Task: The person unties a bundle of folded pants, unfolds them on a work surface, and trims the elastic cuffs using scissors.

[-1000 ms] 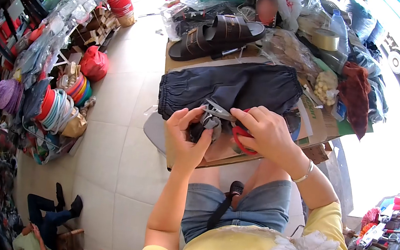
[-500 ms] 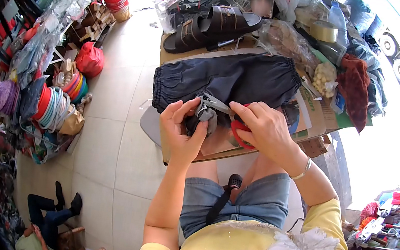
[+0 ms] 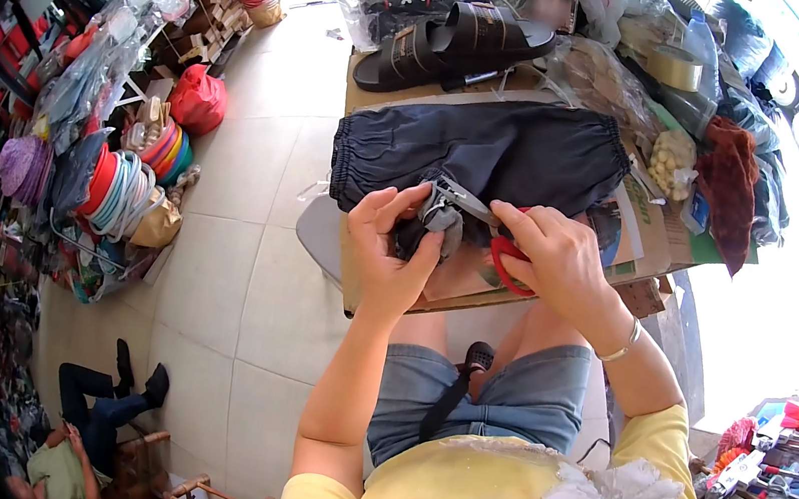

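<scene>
A dark navy cloth piece (image 3: pixel 524 150) with gathered elastic ends lies across the cardboard-topped table. At its near edge my left hand (image 3: pixel 388 248) pinches a bunched piece of grey cloth (image 3: pixel 445 219) between thumb and fingers. My right hand (image 3: pixel 559 266) is closed on a pair of scissors with red handles (image 3: pixel 510 266). Their grey blades point left and lie against the grey cloth by my left fingertips. Whether the blades have cut into it, I cannot tell.
Dark sandals (image 3: pixel 457 45) sit beyond the cloth, near a roll of tape (image 3: pixel 674 68) and several plastic bags. A brown cloth (image 3: pixel 727 182) hangs at the table's right. Shelves of goods line the left, with a red bag (image 3: pixel 199 100). Another person (image 3: pixel 73 469) sits at lower left.
The view has shifted, so the table and its things appear farther right and slightly higher. Both hands keep nearly the same hold on the grey cloth and the scissors.
</scene>
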The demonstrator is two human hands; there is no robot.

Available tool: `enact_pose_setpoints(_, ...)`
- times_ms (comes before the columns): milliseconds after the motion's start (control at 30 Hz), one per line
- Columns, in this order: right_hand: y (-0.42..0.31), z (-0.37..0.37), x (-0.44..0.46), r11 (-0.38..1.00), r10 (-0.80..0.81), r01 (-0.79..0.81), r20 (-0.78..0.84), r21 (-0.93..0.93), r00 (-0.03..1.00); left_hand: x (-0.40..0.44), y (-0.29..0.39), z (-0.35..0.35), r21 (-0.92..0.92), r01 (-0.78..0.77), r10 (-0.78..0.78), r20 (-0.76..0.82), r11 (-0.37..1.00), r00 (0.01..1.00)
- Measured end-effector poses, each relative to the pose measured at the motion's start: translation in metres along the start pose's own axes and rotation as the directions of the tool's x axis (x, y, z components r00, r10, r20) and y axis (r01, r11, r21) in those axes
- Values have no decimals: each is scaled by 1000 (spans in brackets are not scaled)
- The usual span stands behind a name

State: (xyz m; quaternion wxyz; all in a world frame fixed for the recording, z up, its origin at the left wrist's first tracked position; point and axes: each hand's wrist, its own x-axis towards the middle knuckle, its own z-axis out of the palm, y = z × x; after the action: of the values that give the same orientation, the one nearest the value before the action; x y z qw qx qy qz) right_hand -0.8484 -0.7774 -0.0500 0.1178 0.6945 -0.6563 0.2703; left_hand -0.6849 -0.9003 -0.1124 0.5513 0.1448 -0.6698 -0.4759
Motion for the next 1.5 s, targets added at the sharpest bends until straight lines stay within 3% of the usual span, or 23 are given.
enact_pose_setpoints(100, -1, -2, 0, 998, 38, -40, 31, 43, 999, -1, 0, 0, 15, 7, -7, 0, 1000, 1000)
enact_pose_setpoints(200, -1, -4, 0, 1000, -12, 11, -52, -20, 999, 1, 0, 1, 7, -15, 15, -39, 1000, 999)
enact_pose_setpoints(400, 1, 2, -5, 999, 46, -46, 18, -13, 999, 1, 1, 2, -7, -11, 11, -39, 1000, 999)
enact_pose_setpoints(600, -1, 10, -7, 999, 22, -24, -69, -26, 997, 0, 0, 2, -11, 3, -4, -45, 1000, 999)
enact_pose_setpoints(767, -3, 2, -9, 996, 88, -88, 7, -27, 996, 1, 0, 1, -2, -6, 6, -43, 1000, 999)
enact_pose_setpoints(867, -1, -2, -7, 998, 26, -30, -78, -61, 997, 1, 0, 1, -2, -8, 8, -42, 1000, 999)
enact_pose_setpoints(1167, -1, 14, -6, 993, -5, -7, -100, -114, 995, 0, -2, 1, -46, 4, -6, -55, 999, 998)
enact_pose_setpoints(1500, -1, 13, -9, 999, 39, -40, -61, -25, 997, 0, -1, 0, -12, -2, 1, -35, 1000, 999)
